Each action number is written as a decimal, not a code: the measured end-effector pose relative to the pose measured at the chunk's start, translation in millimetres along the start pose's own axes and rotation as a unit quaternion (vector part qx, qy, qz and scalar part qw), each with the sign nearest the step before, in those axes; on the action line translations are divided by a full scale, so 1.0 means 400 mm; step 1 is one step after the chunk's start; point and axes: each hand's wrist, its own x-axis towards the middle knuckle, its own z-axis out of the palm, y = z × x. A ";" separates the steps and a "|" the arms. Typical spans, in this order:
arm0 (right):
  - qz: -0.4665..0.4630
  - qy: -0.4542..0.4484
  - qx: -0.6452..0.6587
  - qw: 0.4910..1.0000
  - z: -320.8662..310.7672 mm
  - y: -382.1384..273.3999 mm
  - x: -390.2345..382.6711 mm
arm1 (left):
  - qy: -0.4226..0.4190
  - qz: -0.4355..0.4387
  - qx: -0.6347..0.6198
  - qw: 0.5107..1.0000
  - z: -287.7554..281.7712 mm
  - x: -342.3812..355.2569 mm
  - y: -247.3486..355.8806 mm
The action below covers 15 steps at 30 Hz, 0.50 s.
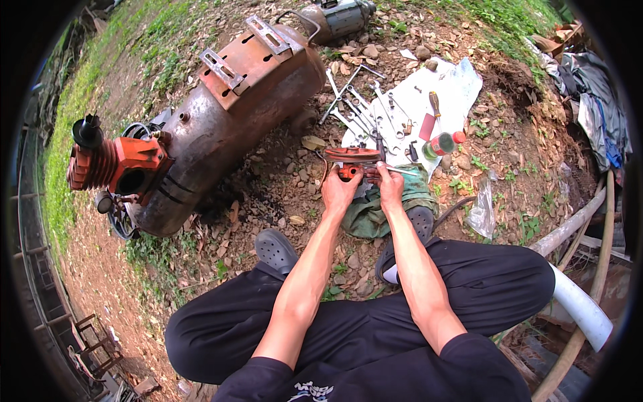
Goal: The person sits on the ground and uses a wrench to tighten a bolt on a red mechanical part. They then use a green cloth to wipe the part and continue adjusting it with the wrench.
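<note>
My left hand is closed on the near left side of an orange metal machine part, which has a grooved orange wheel on its far side. Close beside it, my right hand is closed around a slim silver metal rod that sticks out to the right; its kind is unclear. A dark upright piece stands just beyond my right fingers. My fingertips partly cover the part. Beneath it a green cloth lies between my feet.
A rusty air compressor tank with an orange cylinder head lies at the left. Ahead, a white sheet bears several wrenches, a screwdriver and a red-capped bottle. Wooden poles line the right.
</note>
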 end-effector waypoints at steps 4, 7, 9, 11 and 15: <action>-0.016 -0.008 -0.040 0.999 -0.034 0.012 0.014 | -0.007 0.021 -0.004 1.000 0.013 0.006 -0.013; -0.062 0.021 -0.115 0.991 -0.056 0.029 0.035 | -0.030 0.019 -0.015 0.999 0.003 0.022 -0.026; -0.063 0.035 -0.123 0.990 -0.081 0.026 0.031 | -0.048 0.013 -0.025 0.998 0.000 0.024 -0.032; -0.050 0.056 -0.070 0.995 -0.085 0.024 0.031 | -0.040 0.016 -0.018 0.999 -0.001 0.032 -0.040; 0.015 0.042 0.019 0.999 -0.066 0.002 0.024 | -0.037 0.027 -0.063 0.997 0.015 0.043 -0.080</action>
